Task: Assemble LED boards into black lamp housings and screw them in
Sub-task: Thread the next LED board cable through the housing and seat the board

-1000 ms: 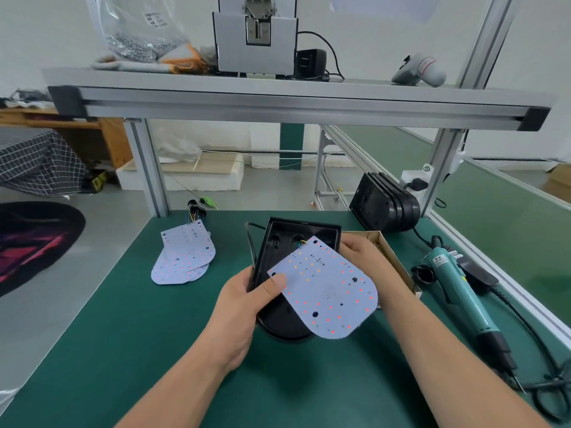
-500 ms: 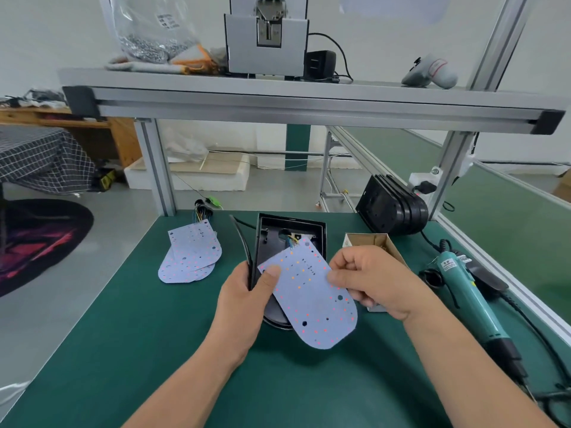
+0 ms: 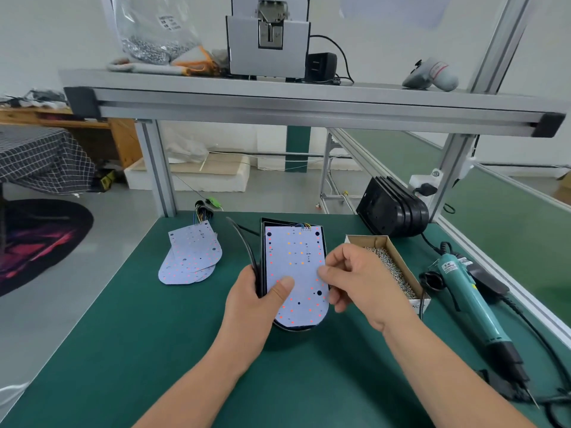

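The left hand [image 3: 253, 301] wraps round the left side of the black housing [image 3: 292, 328], gripping it together with a black cable [image 3: 244, 242], and its thumb presses flat on the LED board [image 3: 293, 261]. The board lies face up inside the housing, its square end away from the person, with coloured wires at that far end. The right hand [image 3: 361, 279] has bent fingers whose tips meet the board's right edge (pinching or merely touching, I cannot tell). The housing rests near the middle of the green worktop [image 3: 139, 335]. Just right of it stands an open cardboard box [image 3: 367, 240] of screws, and nearer the right edge lies a teal electric screwdriver [image 3: 469, 301]. A loose pile of boards [image 3: 191, 257] lies to the left, toward the far edge. A stack of housings [image 3: 392, 211] leans at the far right corner
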`<move>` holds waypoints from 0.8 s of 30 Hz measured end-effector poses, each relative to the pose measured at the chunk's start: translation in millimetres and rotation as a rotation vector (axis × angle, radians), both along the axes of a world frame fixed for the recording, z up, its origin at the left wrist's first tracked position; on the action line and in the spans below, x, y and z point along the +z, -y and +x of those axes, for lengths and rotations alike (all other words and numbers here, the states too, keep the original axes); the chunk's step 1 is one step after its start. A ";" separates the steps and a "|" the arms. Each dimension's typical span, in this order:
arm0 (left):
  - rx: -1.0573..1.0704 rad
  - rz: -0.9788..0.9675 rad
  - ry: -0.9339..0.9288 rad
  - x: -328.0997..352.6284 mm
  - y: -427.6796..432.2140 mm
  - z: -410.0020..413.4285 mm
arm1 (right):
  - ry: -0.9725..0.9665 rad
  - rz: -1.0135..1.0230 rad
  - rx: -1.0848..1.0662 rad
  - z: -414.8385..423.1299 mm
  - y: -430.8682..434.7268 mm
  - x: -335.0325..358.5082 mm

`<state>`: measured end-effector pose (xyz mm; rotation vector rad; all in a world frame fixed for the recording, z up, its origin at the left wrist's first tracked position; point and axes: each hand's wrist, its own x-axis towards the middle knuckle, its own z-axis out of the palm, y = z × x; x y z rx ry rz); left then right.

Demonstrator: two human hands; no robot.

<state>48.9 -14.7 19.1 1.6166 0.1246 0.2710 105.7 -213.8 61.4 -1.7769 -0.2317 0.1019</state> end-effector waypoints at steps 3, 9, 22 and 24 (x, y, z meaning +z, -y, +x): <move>-0.003 -0.024 0.013 0.9 0.8 -2.8 | 0.082 -0.165 -0.008 0.4 -0.5 -2.8; -0.042 -0.060 0.032 -0.8 2.1 -4.0 | 0.180 -0.301 -0.084 6.4 5.1 -7.7; -0.134 -0.138 0.010 -2.6 0.7 -3.7 | -0.098 0.132 0.021 7.5 1.4 -10.8; -0.070 -0.142 0.018 -2.3 0.7 -2.2 | -0.085 0.147 0.008 5.1 -4.7 -13.0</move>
